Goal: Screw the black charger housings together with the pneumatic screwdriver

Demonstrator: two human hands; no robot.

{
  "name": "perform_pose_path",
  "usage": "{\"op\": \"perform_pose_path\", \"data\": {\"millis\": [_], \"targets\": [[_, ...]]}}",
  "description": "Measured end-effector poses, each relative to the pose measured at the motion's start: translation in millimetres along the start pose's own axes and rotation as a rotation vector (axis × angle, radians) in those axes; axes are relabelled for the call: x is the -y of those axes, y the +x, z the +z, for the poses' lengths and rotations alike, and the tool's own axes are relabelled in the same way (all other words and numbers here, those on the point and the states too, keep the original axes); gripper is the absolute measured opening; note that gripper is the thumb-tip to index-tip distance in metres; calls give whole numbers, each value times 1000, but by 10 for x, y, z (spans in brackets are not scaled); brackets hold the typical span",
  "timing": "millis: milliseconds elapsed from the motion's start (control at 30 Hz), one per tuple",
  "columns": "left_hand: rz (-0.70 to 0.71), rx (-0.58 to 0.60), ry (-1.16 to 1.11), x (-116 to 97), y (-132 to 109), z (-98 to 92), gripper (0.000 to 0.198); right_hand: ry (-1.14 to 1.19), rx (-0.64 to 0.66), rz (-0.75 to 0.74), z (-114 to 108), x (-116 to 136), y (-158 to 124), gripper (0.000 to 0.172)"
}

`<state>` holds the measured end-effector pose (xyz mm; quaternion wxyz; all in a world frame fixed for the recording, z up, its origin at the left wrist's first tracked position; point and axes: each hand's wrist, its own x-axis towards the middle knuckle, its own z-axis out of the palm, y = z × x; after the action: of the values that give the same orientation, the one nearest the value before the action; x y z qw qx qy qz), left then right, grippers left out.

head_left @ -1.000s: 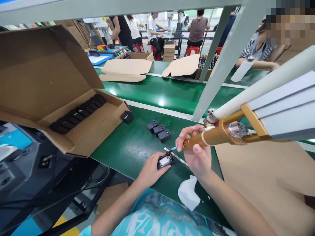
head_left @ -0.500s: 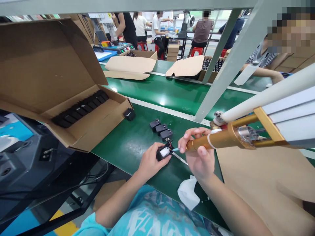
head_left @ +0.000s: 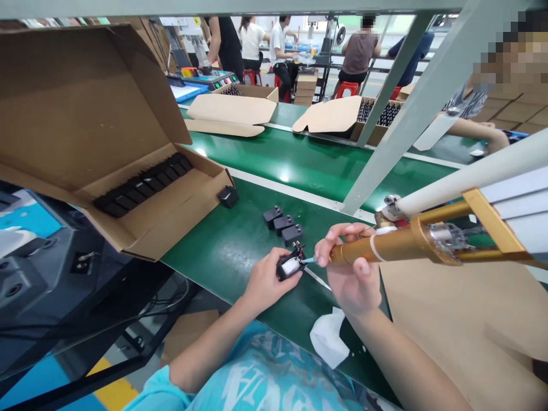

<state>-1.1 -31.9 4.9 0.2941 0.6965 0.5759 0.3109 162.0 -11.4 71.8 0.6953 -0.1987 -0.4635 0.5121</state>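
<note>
My left hand is closed around a small black plug-adapter housing, its open side facing up. White material and thin red and black wires show inside it. Fingers of my right hand wrap the front of a gold-coloured glue dispenser, whose body slants off to the right. Its pale blue nozzle tip reaches the wired end of the housing. Just beyond my hands, three black adapters stand in a row on the green table, metal pins up.
An open cardboard box with a row of black adapters stands at left, a single adapter by its corner. Crumpled white tissue lies near my right forearm. A grey metal post slants across the right. Co-workers sit beyond the green belt.
The whole view has shifted slightly. Both hands keep their grips, and the nozzle stays at the wired end of the housing.
</note>
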Motion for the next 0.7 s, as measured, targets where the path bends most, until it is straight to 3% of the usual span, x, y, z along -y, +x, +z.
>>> {"op": "perform_pose_path", "data": {"millis": [500, 700], "targets": [[130, -12, -35, -159, 100, 223, 32, -13, 38, 6, 78, 28, -27, 28], [144, -62, -69, -163, 100, 255, 35, -30, 44, -14, 95, 40, -32, 21]]}}
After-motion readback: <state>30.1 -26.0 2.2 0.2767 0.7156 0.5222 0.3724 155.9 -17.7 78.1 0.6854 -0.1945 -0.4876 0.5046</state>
